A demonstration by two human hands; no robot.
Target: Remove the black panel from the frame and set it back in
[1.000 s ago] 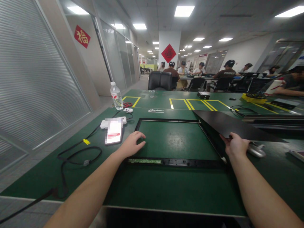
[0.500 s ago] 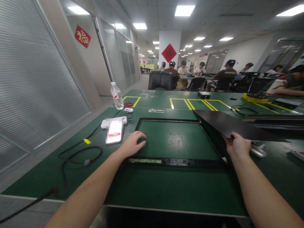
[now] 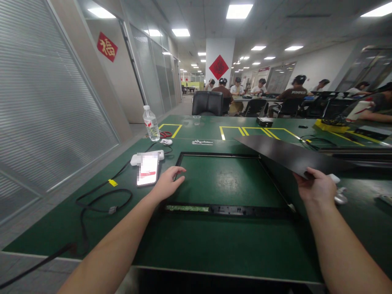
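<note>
Across the green table [image 3: 220, 245] lies a thin black rectangular frame [image 3: 263, 211], with a green circuit strip [image 3: 186, 208] along the left part of its near bar. My left hand [image 3: 168, 181] is at the frame's left side, fingers apart and holding nothing; whether it touches the frame I cannot tell. On the right, my right hand [image 3: 317, 188] grips the near edge of a thin, dark flat panel [image 3: 284, 152]. The panel is tilted above the table and overhangs the frame's far right corner. Some of the right hand's fingers are hidden under the panel.
Left of the frame are a phone [image 3: 148, 169] against a white block [image 3: 136, 158], a looped black cable [image 3: 104, 190] and a water bottle [image 3: 151, 124]. Red-handled scissors [image 3: 165, 134] and a caliper-like tool [image 3: 202, 142] lie farther back. A silver object [image 3: 340, 197] sits beyond my right hand.
My right hand has moved right and slightly up. The panel's left tip has shifted left and up, and its tilt has changed. My left hand has barely moved.
</note>
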